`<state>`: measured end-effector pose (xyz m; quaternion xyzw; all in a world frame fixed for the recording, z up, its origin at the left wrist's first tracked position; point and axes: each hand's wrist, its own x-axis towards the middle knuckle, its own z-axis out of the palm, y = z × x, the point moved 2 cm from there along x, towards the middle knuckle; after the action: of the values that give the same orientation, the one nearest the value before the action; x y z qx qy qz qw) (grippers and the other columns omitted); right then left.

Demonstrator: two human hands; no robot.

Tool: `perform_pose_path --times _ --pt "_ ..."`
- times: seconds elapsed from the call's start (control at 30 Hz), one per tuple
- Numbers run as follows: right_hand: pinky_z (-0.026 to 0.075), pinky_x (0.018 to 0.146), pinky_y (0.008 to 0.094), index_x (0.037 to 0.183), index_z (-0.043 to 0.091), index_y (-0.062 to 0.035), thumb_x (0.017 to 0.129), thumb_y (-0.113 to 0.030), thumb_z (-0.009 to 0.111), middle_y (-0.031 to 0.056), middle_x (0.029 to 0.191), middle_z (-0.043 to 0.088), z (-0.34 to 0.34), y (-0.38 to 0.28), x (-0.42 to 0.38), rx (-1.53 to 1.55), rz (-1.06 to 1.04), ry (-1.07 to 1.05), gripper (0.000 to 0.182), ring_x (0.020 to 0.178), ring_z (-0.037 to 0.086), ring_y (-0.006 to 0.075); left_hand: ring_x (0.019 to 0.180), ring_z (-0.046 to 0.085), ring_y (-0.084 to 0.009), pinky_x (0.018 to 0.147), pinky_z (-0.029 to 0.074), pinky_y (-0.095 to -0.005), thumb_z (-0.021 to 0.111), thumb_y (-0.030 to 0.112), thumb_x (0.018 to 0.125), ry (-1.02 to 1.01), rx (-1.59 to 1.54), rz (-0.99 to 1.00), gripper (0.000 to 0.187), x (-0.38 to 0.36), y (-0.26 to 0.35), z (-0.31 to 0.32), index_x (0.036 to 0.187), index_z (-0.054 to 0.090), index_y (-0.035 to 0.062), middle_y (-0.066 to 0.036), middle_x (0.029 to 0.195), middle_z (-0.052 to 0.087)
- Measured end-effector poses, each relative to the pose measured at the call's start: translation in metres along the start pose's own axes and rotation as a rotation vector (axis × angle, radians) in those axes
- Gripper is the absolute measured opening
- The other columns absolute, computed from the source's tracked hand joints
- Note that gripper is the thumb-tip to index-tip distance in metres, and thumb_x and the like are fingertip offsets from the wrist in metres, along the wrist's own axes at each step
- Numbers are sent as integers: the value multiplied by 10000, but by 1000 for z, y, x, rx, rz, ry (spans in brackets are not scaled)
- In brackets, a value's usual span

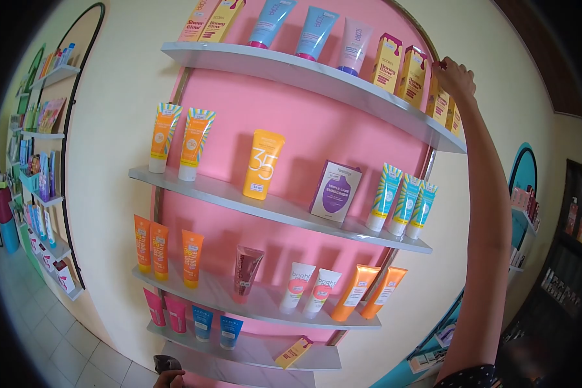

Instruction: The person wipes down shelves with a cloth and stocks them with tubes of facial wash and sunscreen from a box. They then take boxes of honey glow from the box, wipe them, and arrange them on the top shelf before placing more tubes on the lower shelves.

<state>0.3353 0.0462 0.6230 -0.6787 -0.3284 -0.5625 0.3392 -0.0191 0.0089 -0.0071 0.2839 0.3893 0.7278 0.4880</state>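
High at the upper right, my right hand (456, 76) reaches to the end of the top shelf (317, 77). Its fingers close over the top of a yellow Honey Glow box (438, 103). Another yellow box (454, 120) stands partly hidden behind my wrist. Just left of the hand are two more Honey Glow boxes, the nearer one (414, 76) upright. At the bottom edge, my left hand (169, 379) shows only in part, closed around a dark object (166, 363) whose kind I cannot make out. A single yellow box (295, 352) leans tilted on a low shelf near the bottom.
Blue tubes (317, 32) and a lilac tube (355, 46) stand along the top shelf. Lower shelves hold an orange 35 tube (264, 164), a purple-white sunscreen box (335, 191) and several other tubes. More stocked shelves (57, 75) are at left; a tiled floor (64, 336) lies below.
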Motion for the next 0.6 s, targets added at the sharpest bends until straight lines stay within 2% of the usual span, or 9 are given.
perform_pose_path --times 0.03,0.1,0.2,0.4,0.6 --pt "366 805 427 1017 520 -178 722 -350 390 110 1050 503 3 3 3 -1 1 -3 365 1046 412 286 253 258 -64 237 209 -204 511 198 777 -6 1 -2 176 2 -5 -2 845 520 36 22 409 326" --pt "417 757 385 978 517 -142 714 -346 413 128 972 550 8 6 10 195 -84 -80 349 930 518 271 251 258 -66 236 210 -206 511 201 777 -10 2 -5 180 2 -9 -4 850 513 36 19 407 327" --pt "429 742 361 946 518 -122 702 -343 438 129 930 572 12 7 13 262 -50 -79 339 865 558 257 247 253 -70 235 215 -209 508 202 779 -7 -38 -35 186 0 -10 -4 860 498 35 17 402 314" --pt "430 749 351 976 518 -133 678 -355 468 110 916 579 12 0 15 311 -41 -157 375 854 564 253 247 256 -70 233 211 -206 502 194 781 -17 -24 -7 176 0 -11 -5 860 491 38 23 399 295" --pt "420 770 373 1021 505 -146 674 -392 475 116 958 566 9 1 10 291 -10 -138 426 902 544 259 248 259 -66 227 215 -209 492 193 787 16 -22 -24 166 -4 -6 0 848 501 39 25 401 303"
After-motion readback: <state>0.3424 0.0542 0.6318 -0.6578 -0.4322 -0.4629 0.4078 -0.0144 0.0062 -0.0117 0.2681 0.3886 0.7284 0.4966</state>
